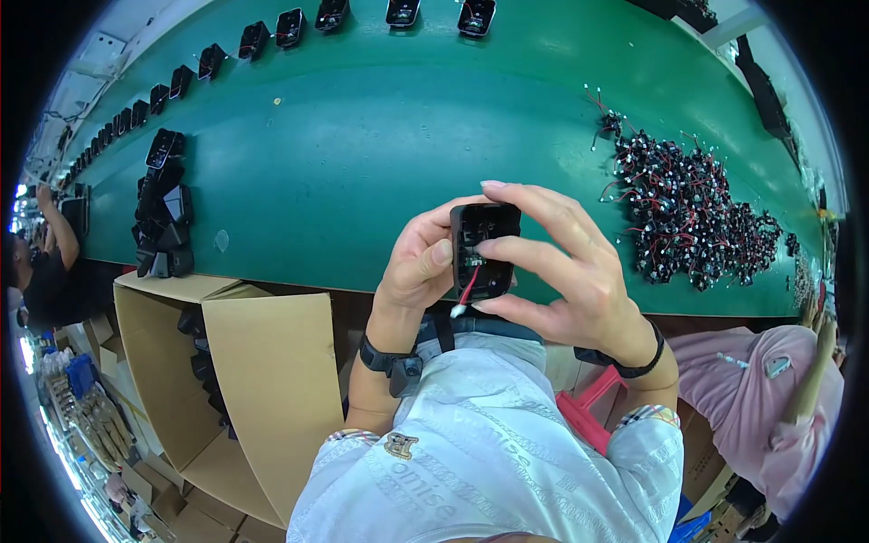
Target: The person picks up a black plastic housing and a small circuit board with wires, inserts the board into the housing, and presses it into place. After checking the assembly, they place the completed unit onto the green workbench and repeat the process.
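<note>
Over the near edge of the green table I hold a black plastic housing [493, 279], its hollow side facing up. My left hand [421, 258] is wrapped round its left side, with the thumb at the rim. The fingers of my right hand [575, 271] are bent about the far and right sides; the index fingertip presses into the hollow near a small part with a circuit board [474, 257]. A short red and black cable [469, 286] with a white plug hangs out over the near end. What lies beneath the fingertip is hidden.
Many small black parts with red wires form a heap [679, 208] on the right. Black housings [290, 29] line the far edge, and more are piled [165, 213] at left. An open cardboard box [272, 380] stands near left. A person in pink [769, 389] sits at right.
</note>
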`<state>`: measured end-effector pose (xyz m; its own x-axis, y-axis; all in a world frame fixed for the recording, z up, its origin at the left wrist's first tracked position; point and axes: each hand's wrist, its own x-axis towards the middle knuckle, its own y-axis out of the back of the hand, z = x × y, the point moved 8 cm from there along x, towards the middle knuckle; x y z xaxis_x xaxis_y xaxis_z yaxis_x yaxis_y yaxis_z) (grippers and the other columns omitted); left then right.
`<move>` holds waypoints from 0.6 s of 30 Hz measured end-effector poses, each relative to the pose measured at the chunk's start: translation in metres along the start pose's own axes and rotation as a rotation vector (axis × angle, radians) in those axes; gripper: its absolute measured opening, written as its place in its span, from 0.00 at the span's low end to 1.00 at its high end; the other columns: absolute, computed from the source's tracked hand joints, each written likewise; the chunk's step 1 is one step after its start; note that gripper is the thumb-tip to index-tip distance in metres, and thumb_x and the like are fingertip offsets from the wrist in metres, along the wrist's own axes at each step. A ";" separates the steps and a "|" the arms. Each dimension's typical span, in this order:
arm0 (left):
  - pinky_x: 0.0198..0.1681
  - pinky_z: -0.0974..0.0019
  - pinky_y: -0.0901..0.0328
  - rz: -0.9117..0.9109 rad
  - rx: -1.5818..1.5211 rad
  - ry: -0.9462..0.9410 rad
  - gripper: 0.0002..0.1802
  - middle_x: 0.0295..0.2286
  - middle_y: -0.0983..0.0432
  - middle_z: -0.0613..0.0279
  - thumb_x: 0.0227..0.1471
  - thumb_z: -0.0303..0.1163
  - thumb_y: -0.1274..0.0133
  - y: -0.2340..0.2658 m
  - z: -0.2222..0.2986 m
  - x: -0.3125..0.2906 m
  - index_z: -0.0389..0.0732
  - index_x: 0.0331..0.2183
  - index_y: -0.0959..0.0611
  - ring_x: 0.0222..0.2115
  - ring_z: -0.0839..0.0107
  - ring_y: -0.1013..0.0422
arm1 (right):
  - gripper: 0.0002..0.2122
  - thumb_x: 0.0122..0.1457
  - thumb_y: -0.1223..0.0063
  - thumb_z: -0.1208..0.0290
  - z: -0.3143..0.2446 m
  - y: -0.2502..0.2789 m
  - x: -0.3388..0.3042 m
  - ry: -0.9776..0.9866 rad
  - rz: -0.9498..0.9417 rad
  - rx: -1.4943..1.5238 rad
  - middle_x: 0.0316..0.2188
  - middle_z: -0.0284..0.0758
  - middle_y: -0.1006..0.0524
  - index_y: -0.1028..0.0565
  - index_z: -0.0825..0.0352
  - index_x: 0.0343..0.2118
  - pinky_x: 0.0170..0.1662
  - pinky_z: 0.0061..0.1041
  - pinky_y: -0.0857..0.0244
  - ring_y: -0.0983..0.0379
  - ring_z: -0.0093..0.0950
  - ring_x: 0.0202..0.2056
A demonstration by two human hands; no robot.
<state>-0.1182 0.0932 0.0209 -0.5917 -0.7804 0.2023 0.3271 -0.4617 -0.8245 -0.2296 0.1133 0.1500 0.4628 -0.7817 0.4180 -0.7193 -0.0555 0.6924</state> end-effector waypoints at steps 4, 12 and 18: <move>0.48 0.52 0.23 -0.024 -0.061 0.027 0.41 0.51 0.27 0.47 0.59 0.45 0.40 -0.003 -0.001 0.000 0.27 0.62 0.35 0.47 0.59 0.23 | 0.19 0.39 0.24 0.68 -0.003 0.000 0.002 0.033 0.001 -0.009 0.58 0.44 0.27 0.20 0.63 0.35 0.55 0.43 0.30 0.27 0.47 0.54; 0.48 0.58 0.24 -0.022 -0.006 0.010 0.40 0.51 0.27 0.50 0.59 0.45 0.40 0.002 -0.001 0.005 0.28 0.61 0.34 0.49 0.63 0.24 | 0.18 0.38 0.25 0.70 -0.003 0.002 0.006 0.003 0.004 -0.036 0.56 0.43 0.26 0.20 0.63 0.34 0.54 0.42 0.30 0.26 0.46 0.53; 0.49 0.64 0.27 0.141 0.034 0.049 0.34 0.50 0.25 0.54 0.63 0.40 0.43 0.004 0.002 0.023 0.30 0.62 0.33 0.45 0.67 0.23 | 0.16 0.39 0.26 0.70 0.015 0.012 0.018 -0.015 -0.018 -0.117 0.54 0.42 0.24 0.20 0.63 0.33 0.53 0.41 0.30 0.26 0.45 0.52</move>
<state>-0.1291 0.0723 0.0235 -0.5729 -0.8175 0.0593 0.4336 -0.3637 -0.8244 -0.2375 0.0890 0.1574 0.4667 -0.7905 0.3965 -0.6450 0.0025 0.7642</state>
